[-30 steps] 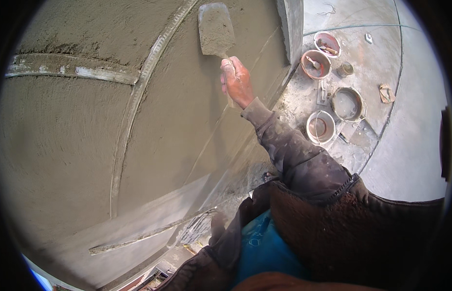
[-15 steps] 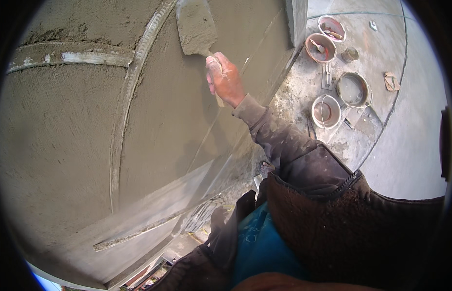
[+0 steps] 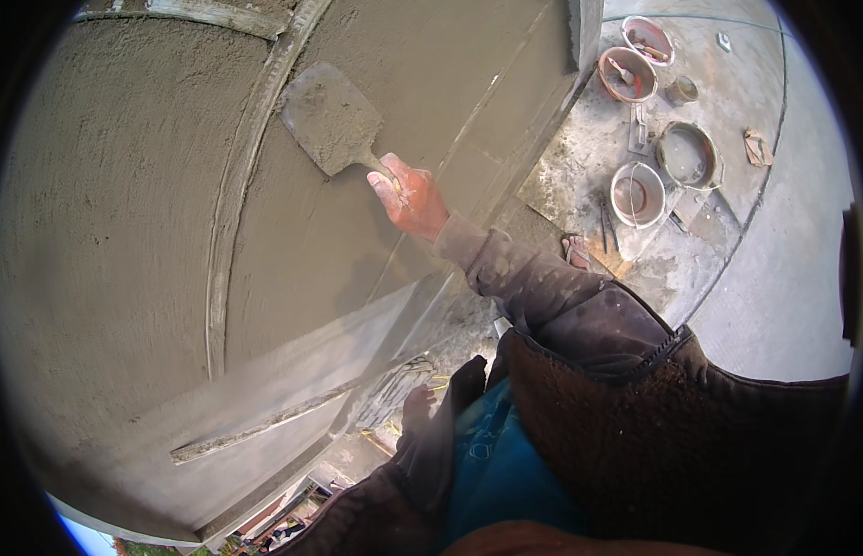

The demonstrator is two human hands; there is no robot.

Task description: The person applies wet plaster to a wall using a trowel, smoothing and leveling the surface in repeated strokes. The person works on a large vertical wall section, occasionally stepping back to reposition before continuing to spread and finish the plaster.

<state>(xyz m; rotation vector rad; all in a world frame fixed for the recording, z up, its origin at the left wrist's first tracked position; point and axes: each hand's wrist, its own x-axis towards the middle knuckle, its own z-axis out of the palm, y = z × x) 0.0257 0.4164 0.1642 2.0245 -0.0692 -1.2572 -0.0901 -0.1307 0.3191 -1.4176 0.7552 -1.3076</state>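
The right hand is clenched around the handle of a trowel, whose flat grey blade, smeared with wet mortar, lies pressed against the wall up and to the left of the knuckles. The blade sits just to the right of a pale vertical strip that runs down the plaster and parts a rougher, grainier stretch on the left from a smoother stretch on the right. The arm reaches up to the trowel in a mortar-stained grey sleeve. The left hand is low in the picture, close to the body and near the foot of the wall, beside what looks like a striped glove or cloth; whether its fingers are closed or loose cannot be told. A long straight board leans slantwise across the lower part of the wall. To the right, on the splashed concrete floor, stands a cluster of round buckets: a white bucket nearest the arm, a grey-filled bucket just behind it, an orange bucket with a tool in it further off, and a pale bucket beyond that. A small tin stands beside the orange one.
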